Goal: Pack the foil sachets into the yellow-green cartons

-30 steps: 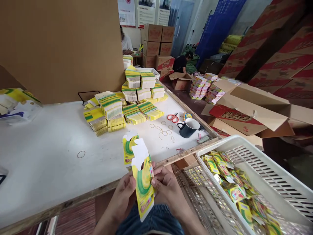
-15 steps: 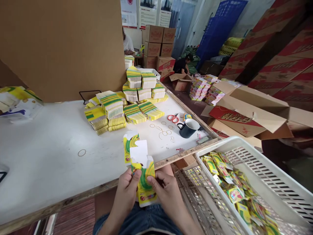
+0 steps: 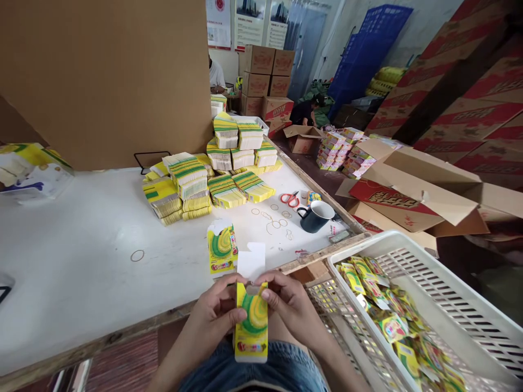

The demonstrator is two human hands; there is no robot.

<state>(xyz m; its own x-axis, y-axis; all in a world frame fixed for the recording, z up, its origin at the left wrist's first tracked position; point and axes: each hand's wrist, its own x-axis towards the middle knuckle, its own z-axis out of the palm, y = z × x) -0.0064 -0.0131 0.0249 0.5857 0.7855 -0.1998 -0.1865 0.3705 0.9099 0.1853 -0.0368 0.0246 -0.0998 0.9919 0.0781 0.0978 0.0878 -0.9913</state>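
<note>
A small yellow-and-green carton [image 3: 252,326] is upright above my lap, just in front of the table edge. Its white top flap stands raised and the top looks open. My left hand [image 3: 220,310] grips its left side, thumb on the front face. On the right side my right hand [image 3: 286,299] pinches the top edge between thumb and fingers. Another yellow-and-green carton [image 3: 222,249] lies on the white table [image 3: 93,288] just beyond my hands. Farther back, bundled stacks of flat cartons [image 3: 188,177] are piled up.
A dark mug [image 3: 315,216], red-handled scissors [image 3: 291,200] and several rubber bands [image 3: 274,223] lie at the table's right. Beside me stands a white plastic basket [image 3: 445,283] with filled small packs. Open cardboard boxes [image 3: 408,190] are beyond. Two people work in the background.
The carton was flat and tilted; now it is squared up and upright, slightly to the right. Both hands have shifted up to its top, and the carton on the table shows more.
</note>
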